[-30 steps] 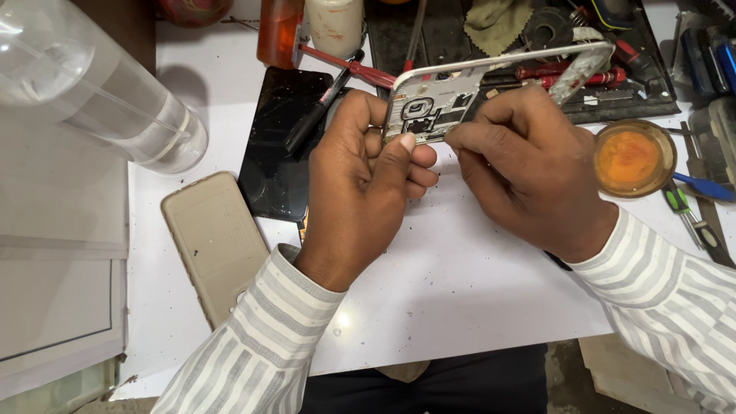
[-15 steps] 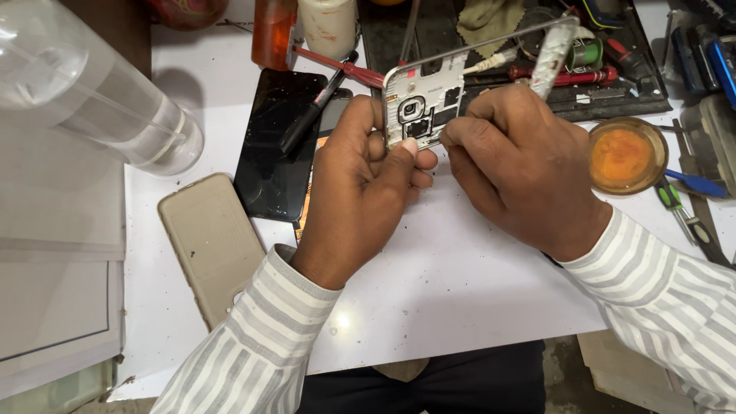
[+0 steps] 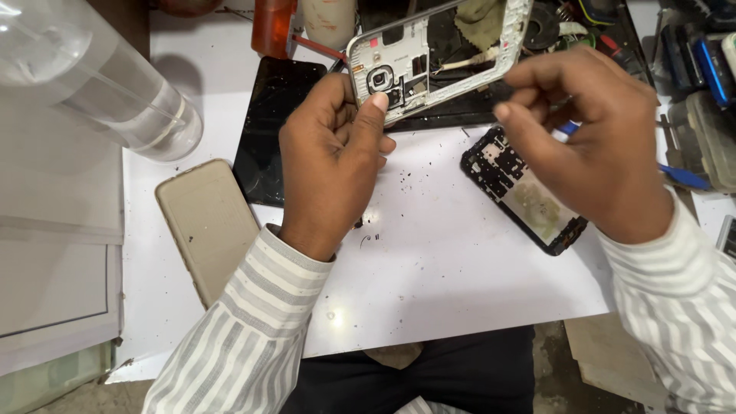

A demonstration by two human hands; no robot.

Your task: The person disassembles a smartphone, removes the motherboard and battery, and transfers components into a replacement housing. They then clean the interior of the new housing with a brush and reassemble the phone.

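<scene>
1. Far left: clear plastic bottle [image 3: 92, 80] lies on its side at the edge of the white work sheet [image 3: 429, 261], over a pale grey panel.
2. Beige phone back cover [image 3: 205, 222] lies flat on the sheet, just left of the left forearm's striped sleeve.
3. Black glass screen panel [image 3: 272, 115] lies flat, partly hidden under the left hand.
4. Left hand [image 3: 330, 165]: fingers curled, thumb pressed on the lower left corner of the silver phone mid-frame [image 3: 406, 57], beside the camera cut-out. The frame is pinched between thumb and fingers and held raised above the sheet, tilted, its long side running up to the right.
5. Behind the frame: an orange container [image 3: 272, 23] and a white bottle [image 3: 330, 19] at the sheet's far edge; a dark tray of tools further right, contents cluttered.
6. Small dark specks are scattered on the sheet between the hands.
7. Black phone chassis [image 3: 525, 192] lies flat on the sheet, diagonal, partly under the right hand.
8. Right hand [image 3: 590, 142]: hovers over the chassis, fingers bent and drawn toward the thumb; no contact with the mid-frame visible. Cannot tell whether anything is pinched.
9. Far right: blue-handled tool [image 3: 682, 178] on the bench.
</scene>
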